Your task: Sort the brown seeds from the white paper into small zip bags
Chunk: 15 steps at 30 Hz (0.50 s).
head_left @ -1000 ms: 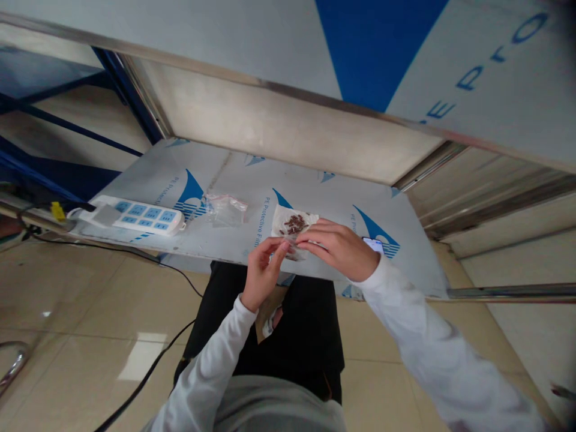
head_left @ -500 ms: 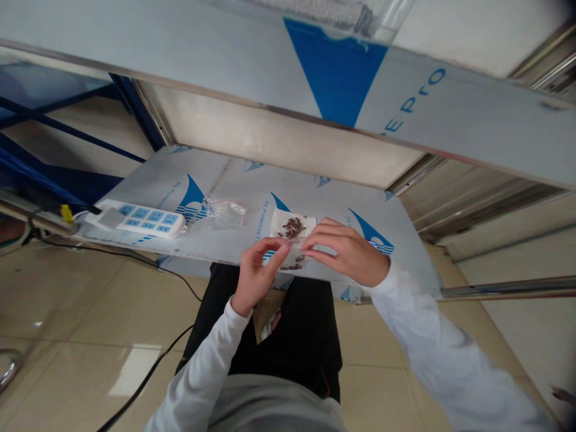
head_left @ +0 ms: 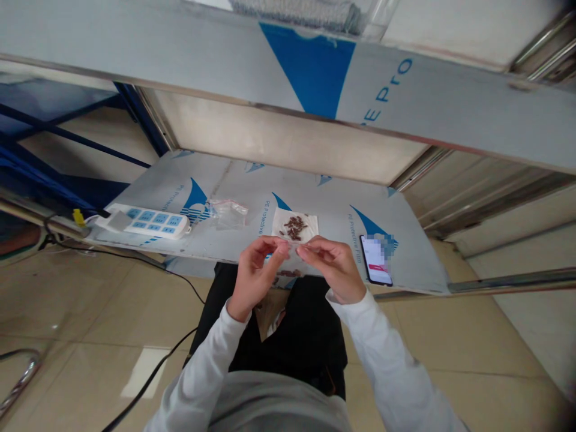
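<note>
Between my two hands hangs a small clear plastic bag (head_left: 292,261) with several brown pieces at its bottom. My left hand (head_left: 257,267) pinches the bag's upper edge on the left, thumb against forefinger. On the right, my right hand (head_left: 337,267) pinches the same edge, close to the left fingertips. Just beyond the fingers, a loose pile of small dark brown pieces (head_left: 294,228) lies on a white sheet (head_left: 279,219). My fingers partly hide the bag's top, so I cannot tell whether it is sealed.
Clear plastic bags (head_left: 229,215) lie left of the sheet. A white power strip (head_left: 157,222) sits at the left end of the film-covered shelf (head_left: 252,186). A phone (head_left: 377,261) lies at the right. An upper shelf (head_left: 189,54) crosses above; a black cable (head_left: 153,372) runs below.
My right hand has drawn left and closer in, its wrist turned more upright, so the phone it covered now shows. My left hand keeps its pinch. The view has shifted slightly.
</note>
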Tool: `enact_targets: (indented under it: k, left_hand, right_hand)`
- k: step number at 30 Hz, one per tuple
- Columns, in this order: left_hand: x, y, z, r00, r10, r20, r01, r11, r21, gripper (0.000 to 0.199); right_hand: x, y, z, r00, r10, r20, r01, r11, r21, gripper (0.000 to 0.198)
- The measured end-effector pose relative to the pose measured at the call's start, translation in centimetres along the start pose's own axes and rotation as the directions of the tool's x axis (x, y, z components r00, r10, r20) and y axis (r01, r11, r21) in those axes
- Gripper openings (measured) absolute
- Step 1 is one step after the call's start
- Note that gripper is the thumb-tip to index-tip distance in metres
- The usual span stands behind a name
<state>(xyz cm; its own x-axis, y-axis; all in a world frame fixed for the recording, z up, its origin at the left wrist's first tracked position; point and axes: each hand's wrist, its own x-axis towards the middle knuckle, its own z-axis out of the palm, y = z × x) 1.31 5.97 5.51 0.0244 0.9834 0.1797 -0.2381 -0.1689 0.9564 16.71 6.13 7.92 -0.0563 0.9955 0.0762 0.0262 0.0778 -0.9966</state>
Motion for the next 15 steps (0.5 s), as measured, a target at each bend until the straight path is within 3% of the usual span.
enact_targets:
  k: [5, 11, 15]
  left_hand:
    - [-0.5, 0.1, -0.3, 0.999, -0.027, -0.026, 0.028, 0.999, 0.024, 0.014]
    - [-1.5, -0.6, 0.0, 0.997, -0.035, -0.068, 0.039, 0.998, 0.049, 0.013]
    - [-1.9, -1.0, -0.3, 0.998, -0.068, -0.009, 0.069, 0.998, 0.015, 0.013]
  right_hand:
    - [-0.7, 0.7, -0.3, 0.994, 0.097, 0.041, -0.1, 0.991, 0.092, 0.023]
    - [-2.0, 1.9, 0.4, 0.99, 0.104, -0.095, -0.088, 0.984, 0.158, 0.015]
    - [-2.5, 2.1, 0.4, 0.987, 0.087, -0.133, -0.069, 0.989, 0.134, 0.016]
